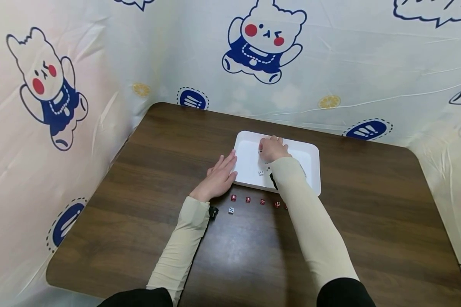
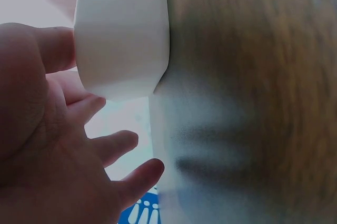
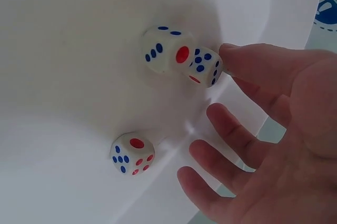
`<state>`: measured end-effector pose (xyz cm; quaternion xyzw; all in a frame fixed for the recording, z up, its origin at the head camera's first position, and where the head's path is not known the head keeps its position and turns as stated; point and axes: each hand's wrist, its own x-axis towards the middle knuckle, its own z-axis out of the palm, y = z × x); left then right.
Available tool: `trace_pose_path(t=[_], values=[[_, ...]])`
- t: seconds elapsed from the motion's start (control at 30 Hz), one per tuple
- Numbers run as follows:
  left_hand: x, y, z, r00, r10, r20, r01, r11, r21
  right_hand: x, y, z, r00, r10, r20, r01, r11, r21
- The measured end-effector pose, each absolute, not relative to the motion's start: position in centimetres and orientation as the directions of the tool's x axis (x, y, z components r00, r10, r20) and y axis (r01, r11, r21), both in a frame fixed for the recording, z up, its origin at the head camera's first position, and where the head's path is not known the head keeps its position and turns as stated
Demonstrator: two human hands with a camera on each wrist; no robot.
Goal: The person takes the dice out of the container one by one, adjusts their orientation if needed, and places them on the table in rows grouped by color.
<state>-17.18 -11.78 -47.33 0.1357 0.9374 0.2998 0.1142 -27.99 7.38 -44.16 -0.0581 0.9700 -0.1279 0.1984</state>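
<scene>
My right hand (image 1: 273, 149) reaches over the white tray (image 1: 246, 158). In the right wrist view, thumb and index finger pinch a white die (image 3: 207, 67) with blue and red pips. Another white die (image 3: 160, 50) is right beside it, and more lie in the tray, one of them a white die (image 3: 132, 153) near the wall. My left hand (image 1: 217, 177) rests at the tray's left end with fingers extended and spread. In the left wrist view, its thumb touches the tray's rim near the corner (image 2: 124, 40).
A row of red dice (image 1: 248, 199) lies on the brown table (image 1: 169, 157) before the tray; my right sleeve hides part of it. Below the leftmost red one lies a single white die (image 1: 231, 210). Printed curtains (image 1: 199, 55) enclose the table's back and sides.
</scene>
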Motion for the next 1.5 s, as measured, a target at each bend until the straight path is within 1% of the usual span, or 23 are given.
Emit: trace_pose_path(t=[0.97,1.5], values=[[-17.06,-11.66,-47.4,-0.936,0.323,-0.137,0.186,0.788,0.587,-27.72,7.42,-44.55,-0.921,-0.143,-0.362,-0.056,0.969,-0.241],[-17.0,-11.5,-47.31,-0.943,0.306,-0.134,0.186,0.815,0.549,-27.39,7.57,-44.17,-0.925,-0.153,-0.347,-0.069,0.967,-0.244]])
